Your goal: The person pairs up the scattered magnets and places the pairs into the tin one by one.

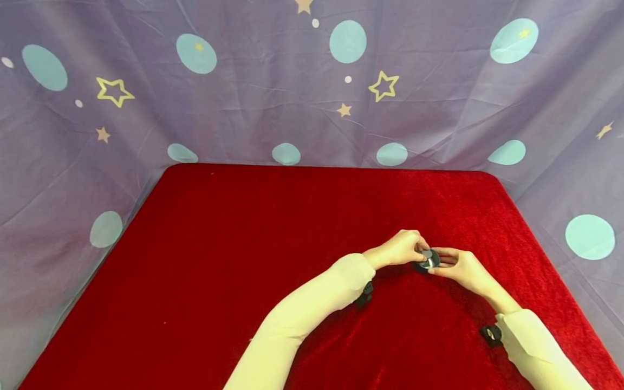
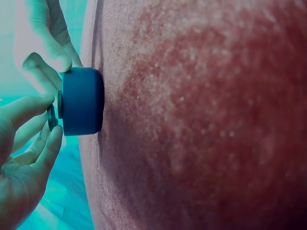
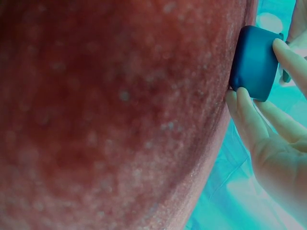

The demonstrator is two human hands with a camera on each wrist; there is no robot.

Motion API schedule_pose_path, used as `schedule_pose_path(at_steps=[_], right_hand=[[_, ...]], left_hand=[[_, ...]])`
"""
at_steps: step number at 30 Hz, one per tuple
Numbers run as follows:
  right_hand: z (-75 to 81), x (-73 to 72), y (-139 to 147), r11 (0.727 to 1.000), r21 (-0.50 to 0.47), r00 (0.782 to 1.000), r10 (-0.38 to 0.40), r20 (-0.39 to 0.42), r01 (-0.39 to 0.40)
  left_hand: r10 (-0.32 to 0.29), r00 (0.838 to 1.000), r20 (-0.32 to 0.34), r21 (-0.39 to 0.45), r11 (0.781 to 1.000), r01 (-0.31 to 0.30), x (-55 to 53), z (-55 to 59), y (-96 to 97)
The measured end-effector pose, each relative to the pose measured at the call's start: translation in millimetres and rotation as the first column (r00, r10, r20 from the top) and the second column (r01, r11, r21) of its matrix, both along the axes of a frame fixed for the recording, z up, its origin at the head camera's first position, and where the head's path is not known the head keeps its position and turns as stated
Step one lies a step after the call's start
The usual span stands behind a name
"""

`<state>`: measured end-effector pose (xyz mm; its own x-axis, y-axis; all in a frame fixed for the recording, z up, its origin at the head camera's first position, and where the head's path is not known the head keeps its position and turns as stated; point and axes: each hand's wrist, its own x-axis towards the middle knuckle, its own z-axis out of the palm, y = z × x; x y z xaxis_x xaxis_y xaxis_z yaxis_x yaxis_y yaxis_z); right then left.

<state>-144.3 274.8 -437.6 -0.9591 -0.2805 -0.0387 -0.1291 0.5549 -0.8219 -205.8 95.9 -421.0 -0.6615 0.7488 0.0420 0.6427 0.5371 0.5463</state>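
A small, dark, round container [image 2: 82, 101] with a shiny top stands on the red cloth [image 1: 273, 249], right of the middle in the head view. My right hand [image 1: 463, 268] holds it by the side, thumb and fingers spread around its wall [image 3: 254, 62]. Just over its top, my left hand [image 1: 402, 247] pinches a small dark disc [image 2: 51, 118] between thumb and fingertips. Another low, round piece [image 2: 60, 104] sits on the container's top, close beside the disc. In the right wrist view the left hand is mostly cut off.
A purple curtain [image 1: 263, 92] with stars and pale blue dots hangs behind the table and along both sides. Dark wrist straps [image 1: 364, 294] show under the pale sleeves [image 1: 312, 309]. The table's far edge lies well beyond the hands.
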Motion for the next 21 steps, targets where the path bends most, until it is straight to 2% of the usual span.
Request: schedule_pose_path(at_steps=[14,21], right_hand=[[1.1,1.0,2.0,1.000,0.004,1.000,0.001,0.010,-0.001],[1.4,1.6,1.1,1.000,0.002,1.000,-0.001,0.013,0.001]], left_hand=[[0.041,0.999,0.017,-0.014,0.999,-0.041,4.5,-2.9,6.1],[0.055,0.998,0.032,0.024,0.998,-0.056,6.2,-4.0,4.5]])
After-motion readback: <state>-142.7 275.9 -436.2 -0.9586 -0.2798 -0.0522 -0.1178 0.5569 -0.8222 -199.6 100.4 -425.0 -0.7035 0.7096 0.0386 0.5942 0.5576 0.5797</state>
